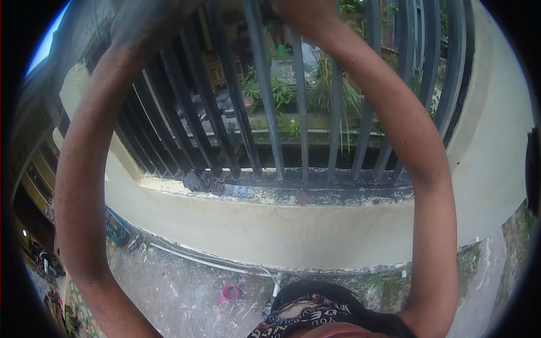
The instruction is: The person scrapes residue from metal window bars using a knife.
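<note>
Both my arms are raised in front of a dark metal railing [265, 112] set on a cream low wall [270, 231]. My left hand [143, 19] is blurred at the top edge, close to the bars. My right hand [296, 11] is cut off by the top edge, also at the bars. The fingers of both hands are out of sight, so what they hold or touch cannot be made out. A dark crumpled cloth [203, 181] lies on the ledge at the foot of the bars, below and between my arms.
A small printed packet [241, 192] lies on the ledge beside the cloth. On the concrete floor below the wall are a pink scoop [230, 293] and a white pipe [197, 260]. Green plants [332, 93] grow beyond the bars.
</note>
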`<state>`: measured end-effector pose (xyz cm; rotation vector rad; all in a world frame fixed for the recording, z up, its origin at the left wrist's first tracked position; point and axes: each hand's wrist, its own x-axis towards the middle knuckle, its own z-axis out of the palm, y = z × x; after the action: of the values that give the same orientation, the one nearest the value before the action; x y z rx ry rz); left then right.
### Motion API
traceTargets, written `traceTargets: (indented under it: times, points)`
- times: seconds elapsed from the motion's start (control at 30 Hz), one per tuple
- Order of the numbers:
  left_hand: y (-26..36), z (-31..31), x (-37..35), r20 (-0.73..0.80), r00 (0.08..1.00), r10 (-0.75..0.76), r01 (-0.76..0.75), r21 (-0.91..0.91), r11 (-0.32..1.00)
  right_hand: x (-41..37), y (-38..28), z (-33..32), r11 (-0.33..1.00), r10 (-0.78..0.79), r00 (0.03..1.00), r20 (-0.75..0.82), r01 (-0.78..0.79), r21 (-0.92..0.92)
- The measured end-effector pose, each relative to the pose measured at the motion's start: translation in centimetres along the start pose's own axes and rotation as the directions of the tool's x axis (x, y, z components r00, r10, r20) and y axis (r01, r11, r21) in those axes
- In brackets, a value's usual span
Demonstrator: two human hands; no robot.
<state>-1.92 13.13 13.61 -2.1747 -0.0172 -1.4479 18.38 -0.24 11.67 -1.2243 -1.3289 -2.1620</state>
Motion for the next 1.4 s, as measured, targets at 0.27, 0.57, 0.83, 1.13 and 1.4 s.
traceTargets:
  times: [0.27, 0.57, 0.83, 1.13, 1.4]
  points:
    - [0.0, -1.7, 2.5, 0.070, 0.993, -0.092, 0.092, 0.010, 0.996, 2.0, 1.3, 0.9, 0.998, -0.005, 1.000, -0.017, 0.004, -0.069]
    - [0.1, -1.2, 0.9, 0.017, 0.993, 0.119, -0.120, 0.058, 0.991, 0.3, 0.4, 0.0, 0.997, -0.021, 0.998, 0.066, 0.026, -0.074]
    - [1.0, -1.4, 1.6, -0.046, 0.994, 0.095, -0.092, 0.061, 0.994, 1.1, 1.3, 0.2, 0.985, -0.003, 0.989, 0.147, 0.028, -0.169]
    - [-1.1, 3.5, -2.3, 0.117, 0.962, 0.246, -0.266, 0.201, 0.943, -4.4, -2.8, -1.6, 0.997, -0.065, 0.982, 0.175, 0.070, -0.020]
    - [3.3, -2.5, 1.5, 0.320, 0.934, -0.158, 0.113, 0.157, 0.981, -2.2, -1.0, -0.3, 0.994, -0.017, 0.993, 0.113, 0.028, -0.102]
